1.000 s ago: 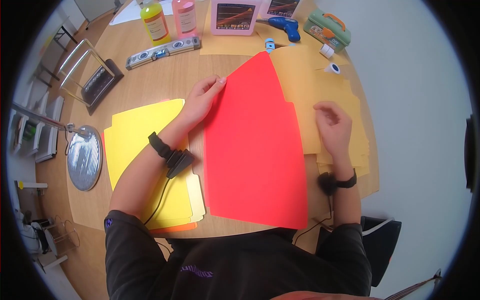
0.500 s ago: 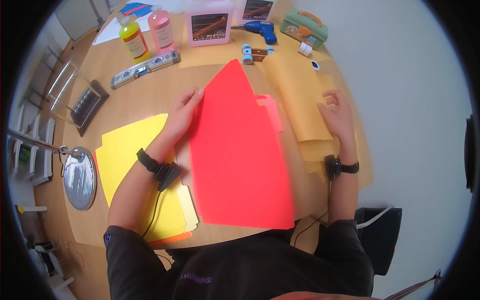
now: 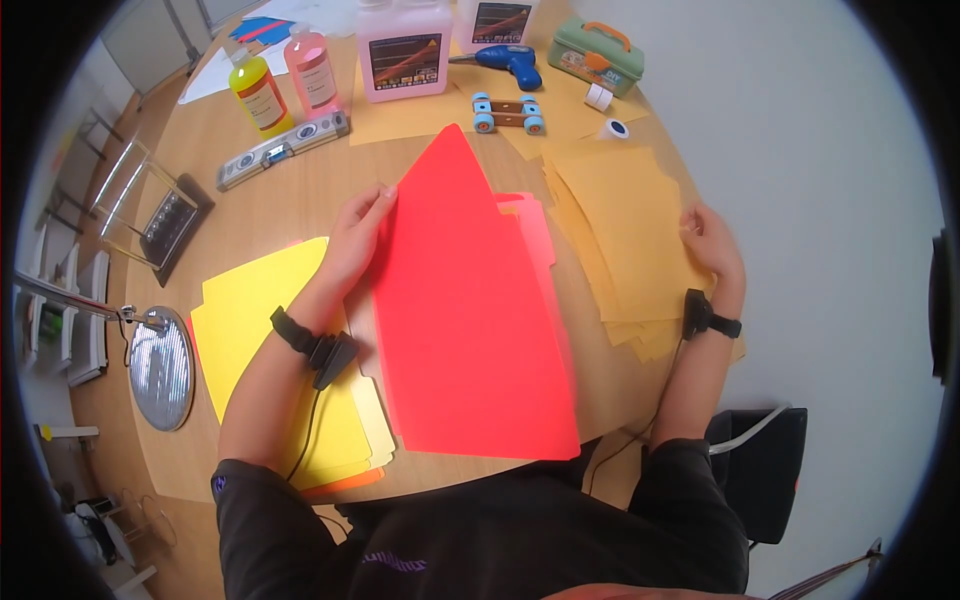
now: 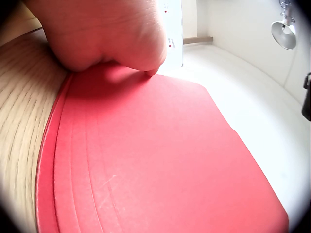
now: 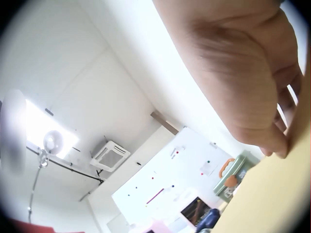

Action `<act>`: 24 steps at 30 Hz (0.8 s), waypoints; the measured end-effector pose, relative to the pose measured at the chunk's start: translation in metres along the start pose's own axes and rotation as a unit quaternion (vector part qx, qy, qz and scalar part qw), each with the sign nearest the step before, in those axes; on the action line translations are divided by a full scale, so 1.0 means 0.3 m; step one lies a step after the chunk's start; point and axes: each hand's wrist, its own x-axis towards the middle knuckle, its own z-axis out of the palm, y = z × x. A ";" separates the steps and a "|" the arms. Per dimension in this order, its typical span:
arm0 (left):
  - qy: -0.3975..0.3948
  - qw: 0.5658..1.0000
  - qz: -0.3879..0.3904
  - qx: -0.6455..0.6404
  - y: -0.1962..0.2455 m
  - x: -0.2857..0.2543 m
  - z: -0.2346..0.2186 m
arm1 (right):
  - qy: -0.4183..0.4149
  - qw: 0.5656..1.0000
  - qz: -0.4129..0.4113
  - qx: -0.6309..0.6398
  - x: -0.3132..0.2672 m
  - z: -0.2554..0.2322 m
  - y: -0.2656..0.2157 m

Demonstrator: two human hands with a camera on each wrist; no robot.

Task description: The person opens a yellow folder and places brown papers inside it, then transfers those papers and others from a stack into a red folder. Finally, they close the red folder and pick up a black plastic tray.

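Red folders (image 3: 470,320) lie mid-surface (image 3: 615,390), long axis running away from person, peaked far end leaning slightly left. Left hand (image 3: 360,235) pinches their far left edge. Tan sheets (image 3: 630,230) to right, long axis slanting far-left. Right hand (image 3: 714,245) touches their right edge, fingers bent; cannot tell whether gripping. Yellow folders (image 3: 250,310) at left, under left forearm.

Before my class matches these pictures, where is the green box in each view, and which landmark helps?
Head: the green box is at upper right, beyond the right hand.
Left wrist: not in it.
Right wrist: at lower right, below the hand.
Landmark: the blue drill, left of the box in the head and right wrist views only.
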 end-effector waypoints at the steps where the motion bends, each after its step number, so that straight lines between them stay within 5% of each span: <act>1: 0.000 1.000 -0.008 0.001 0.000 -0.003 -0.001 | -0.018 0.998 0.011 -0.063 0.007 0.008 0.023; 7: 0.077 0.996 -0.029 -0.037 0.053 -0.020 0.042 | 0.008 0.988 0.069 -0.141 0.012 0.033 0.015; 11: 0.090 0.972 -0.100 -0.192 -0.035 0.027 -0.022 | 0.100 0.971 -0.007 -0.217 0.021 0.091 0.006; 13: -0.134 0.946 0.046 -0.292 -0.159 0.081 -0.123 | 0.153 0.972 -0.068 -0.166 -0.002 0.149 -0.125; 14: -0.130 0.946 0.046 -0.293 -0.174 0.104 -0.138 | 0.150 0.972 -0.070 -0.166 -0.018 0.179 -0.194; 16: -0.263 0.893 0.107 -0.350 -0.195 0.143 -0.160 | 0.060 0.987 -0.141 -0.037 -0.061 0.241 -0.331; 19: -0.337 0.868 0.136 -0.337 -0.225 0.191 -0.177 | -0.041 0.965 -0.254 -0.051 -0.137 0.304 -0.461; 24: -0.238 0.911 0.129 -0.312 -0.204 0.135 -0.143 | -0.100 0.937 -0.331 -0.058 -0.203 0.384 -0.508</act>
